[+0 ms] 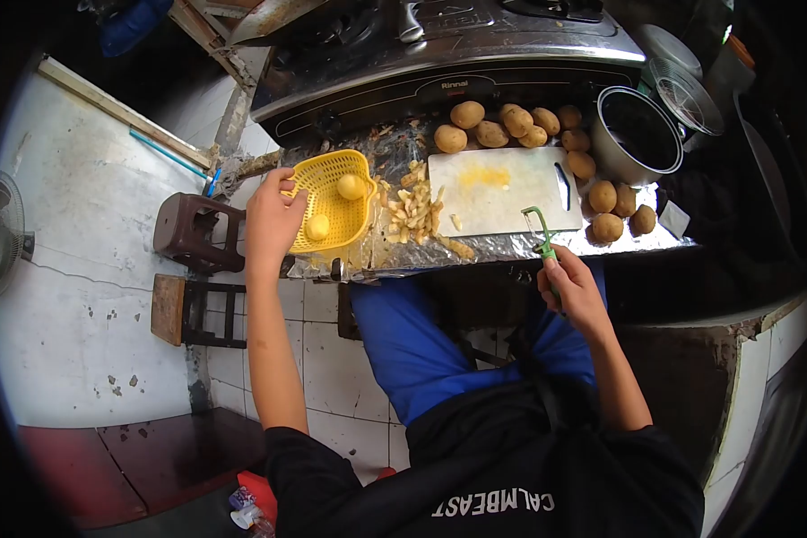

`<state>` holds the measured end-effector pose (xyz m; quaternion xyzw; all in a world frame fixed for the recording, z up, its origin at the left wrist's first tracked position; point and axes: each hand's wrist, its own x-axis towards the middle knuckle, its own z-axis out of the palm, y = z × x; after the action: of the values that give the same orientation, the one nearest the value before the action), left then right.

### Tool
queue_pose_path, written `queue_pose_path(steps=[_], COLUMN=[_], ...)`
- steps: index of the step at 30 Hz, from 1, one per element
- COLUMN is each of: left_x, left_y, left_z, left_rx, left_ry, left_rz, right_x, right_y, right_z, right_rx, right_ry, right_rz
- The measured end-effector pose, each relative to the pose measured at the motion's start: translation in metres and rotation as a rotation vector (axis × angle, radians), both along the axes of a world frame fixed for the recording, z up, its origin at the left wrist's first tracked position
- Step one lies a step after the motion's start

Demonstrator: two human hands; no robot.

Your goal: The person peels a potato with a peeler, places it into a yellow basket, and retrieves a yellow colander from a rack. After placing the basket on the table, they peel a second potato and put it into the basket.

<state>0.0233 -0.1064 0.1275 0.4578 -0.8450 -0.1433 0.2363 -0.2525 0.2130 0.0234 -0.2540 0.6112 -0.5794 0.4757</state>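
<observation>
My left hand [275,212] is at the left side of a yellow plastic basket [368,179], its fingers and thumb closed on the rim. Inside the basket lie two peeled potatoes [351,186], apart from each other. My right hand [572,285] grips a green-handled peeler [544,240], its blade pointing up over the front edge of a white cutting board [453,202]. Yellowish wet smears mark the board. A heap of potato peelings [411,212] sits between the basket and the board. Unpeeled potatoes [491,134] line the board's back edge, and several more [608,228] lie at its right.
A pot [638,143] with dark contents stands right of the potatoes. Behind the foil-covered surface [511,244] is a gas stove [453,85]. Two stools [197,231] stand at the left, near a fan [7,235]. A sieve [686,94] is at the back right.
</observation>
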Motion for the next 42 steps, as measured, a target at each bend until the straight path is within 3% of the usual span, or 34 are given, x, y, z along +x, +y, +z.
queue_pose_path(steps=[3, 6, 10, 13, 16, 19, 27, 29, 30, 31, 33, 34, 37, 39, 40, 42], left_x=[-0.041, -0.092, -0.165, -0.206, -0.233, -0.239, -0.202, -0.183, -0.174, -0.165, -0.147, -0.142, -0.125, -0.118, -0.116, -0.11], left_y=[0.02, 0.029, 0.019, 0.017, 0.014, 0.003, 0.031, 0.049, 0.062, 0.079, 0.115, 0.133, 0.18, 0.205, 0.216, 0.227], left_z=[0.007, 0.003, -0.026, -0.033, -0.041, -0.048, -0.065, -0.07, -0.067, -0.066, -0.065, -0.067, -0.077, -0.083, -0.086, -0.085], left_rx=[-0.017, -0.013, -0.014, 0.174, 0.214, 0.272, 0.003, 0.08, 0.319, 0.323, 0.892, 0.987, 1.268, 1.38, 1.547, 1.564], left_ry=[0.085, -0.004, -0.034, -0.066, -0.302, -0.348, -0.133, 0.164, 0.359, 0.361, 0.832, 0.959, 1.234, 1.363, 1.561, 1.591], left_rz=[-0.092, -0.286, -0.338, -0.293, -0.208, -0.208, -0.17, -0.308, -0.414, -0.409, -0.592, -0.613, -0.619, -0.561, -0.54, -0.458], right_x=[-0.001, -0.003, -0.002, -0.007, -0.015, -0.02, -0.018, -0.015, -0.012, -0.009, -0.001, 0.003, 0.013, 0.019, 0.022, 0.032], right_y=[0.02, 0.041, 0.065, 0.085, 0.105, 0.117, 0.11, 0.099, 0.092, 0.084, 0.07, 0.062, 0.043, 0.035, 0.032, 0.028], right_z=[-0.011, -0.02, -0.016, -0.016, -0.017, -0.016, -0.014, -0.01, -0.008, -0.004, 0.006, 0.012, 0.045, 0.064, 0.068, 0.069], right_rx=[-0.068, -0.105, -0.067, -0.058, -0.086, -0.086, -0.066, -0.072, -0.068, -0.062, -0.045, -0.069, -0.115, -0.093, -0.134, -0.187], right_ry=[-0.12, -0.181, -0.189, -0.16, -0.149, -0.152, -0.168, -0.147, -0.149, -0.111, -0.07, 0.119, 0.543, 0.624, 0.737, 0.868], right_rz=[-0.004, 0.013, -0.068, -0.135, -0.206, -0.277, -0.217, -0.182, -0.176, -0.164, -0.146, -0.126, -0.049, -0.002, 0.029, 0.105])
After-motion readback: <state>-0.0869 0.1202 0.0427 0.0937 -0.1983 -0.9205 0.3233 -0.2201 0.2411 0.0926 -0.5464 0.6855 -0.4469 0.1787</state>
